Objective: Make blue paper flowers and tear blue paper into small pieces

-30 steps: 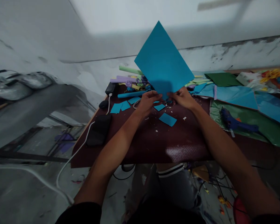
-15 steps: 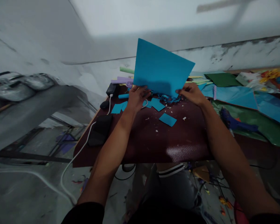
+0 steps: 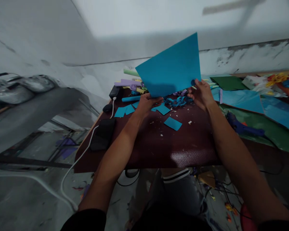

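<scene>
A large blue sheet of paper (image 3: 172, 65) is held up above the table, tilted so that its right corner stands highest. My left hand (image 3: 148, 104) pinches its lower left edge, fingers partly behind the sheet. My right hand (image 3: 202, 93) grips the right side near the lower corner, thumb and fingers closed on it. Beneath the sheet lie a small blue paper rectangle (image 3: 172, 124) and more blue cut pieces (image 3: 124, 110). Curled blue paper strips (image 3: 178, 101) rest behind them, partly hidden by the sheet.
The dark red table (image 3: 168, 147) carries a black phone (image 3: 103, 134) with a white cable, a dark mouse-like object (image 3: 107, 108) and a black charger (image 3: 115, 92). At right lie a blue glue gun (image 3: 243, 125) and large coloured sheets (image 3: 243, 99). Rolled papers (image 3: 127, 82) sit behind.
The blue sheet has rotated: its left corner has dropped and its right corner has risen. My right hand has shifted slightly up and right, my left hand slightly down and right.
</scene>
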Available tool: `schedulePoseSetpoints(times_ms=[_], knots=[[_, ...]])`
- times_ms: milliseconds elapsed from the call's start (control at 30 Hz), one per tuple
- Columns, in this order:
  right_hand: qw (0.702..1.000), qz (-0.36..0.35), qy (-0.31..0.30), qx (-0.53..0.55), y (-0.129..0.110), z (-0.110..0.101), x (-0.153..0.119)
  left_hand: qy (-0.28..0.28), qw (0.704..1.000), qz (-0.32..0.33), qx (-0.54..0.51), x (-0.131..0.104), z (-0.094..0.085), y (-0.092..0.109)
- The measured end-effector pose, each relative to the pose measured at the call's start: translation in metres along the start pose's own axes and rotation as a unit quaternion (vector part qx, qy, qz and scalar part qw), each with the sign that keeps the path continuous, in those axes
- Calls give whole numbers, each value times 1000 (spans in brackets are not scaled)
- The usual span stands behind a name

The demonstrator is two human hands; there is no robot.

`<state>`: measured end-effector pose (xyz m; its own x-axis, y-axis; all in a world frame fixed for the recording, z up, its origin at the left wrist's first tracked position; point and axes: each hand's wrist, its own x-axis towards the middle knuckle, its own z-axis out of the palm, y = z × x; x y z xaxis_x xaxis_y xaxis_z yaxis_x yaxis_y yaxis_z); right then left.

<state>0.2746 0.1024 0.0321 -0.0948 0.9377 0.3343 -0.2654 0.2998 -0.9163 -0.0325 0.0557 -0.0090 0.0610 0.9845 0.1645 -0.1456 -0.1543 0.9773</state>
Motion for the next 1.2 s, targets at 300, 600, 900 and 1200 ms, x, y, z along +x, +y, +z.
schedulePoseSetpoints(times_ms=[300,600,900,1200], knots=[[969,59,-142,-195,26,45,-29,-52,998,13,19,-10,26,-1],[970,32,-117,-211,32,37,-25,-77,994,45,59,-12,25,3],[968,44,-90,-230,9,37,-27,-72,996,25,46,-12,21,7],[990,-78,8,-119,11,-6,8,-45,998,27,36,-9,9,11]])
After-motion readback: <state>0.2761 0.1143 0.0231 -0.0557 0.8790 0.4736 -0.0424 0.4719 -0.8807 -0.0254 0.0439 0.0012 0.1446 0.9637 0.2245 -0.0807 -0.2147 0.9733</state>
